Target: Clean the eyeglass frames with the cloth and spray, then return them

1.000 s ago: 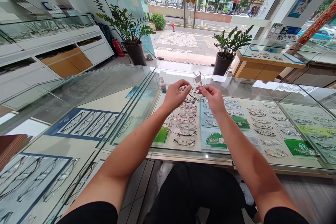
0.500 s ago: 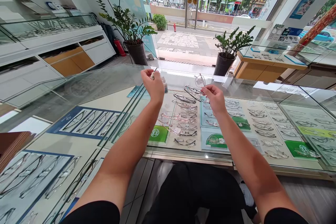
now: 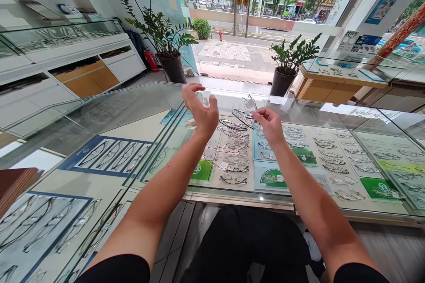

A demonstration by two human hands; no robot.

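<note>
Above the glass counter (image 3: pixel 142 97), my left hand (image 3: pixel 201 112) is open, its thumb and fingers spread apart. Between them shows a small whitish bottle (image 3: pixel 206 100); whether the fingers touch it I cannot tell. A pale, crumpled-looking thing (image 3: pixel 190 123) lies by the wrist, partly hidden. My right hand (image 3: pixel 269 126) is closed in a pinch on a pair of eyeglasses (image 3: pixel 249 104), thin-rimmed and tilted up, with a whitish patch on one lens. Dark-framed eyeglasses (image 3: pixel 241 116) lie just left of those fingers.
Rows of eyeglasses (image 3: pixel 233 180) lie inside the counter, with green cards (image 3: pixel 203 170) among them. A blue-edged tray (image 3: pixel 81 169) of frames is at the left. Beyond the counter stand two potted plants (image 3: pixel 171 68), a fire extinguisher (image 3: pixel 151 60) and glass doors.
My left hand has opened from a pinch on something small and moved slightly right, to around the bottle. My right hand stays nearly in place, still pinching the eyeglasses.
</note>
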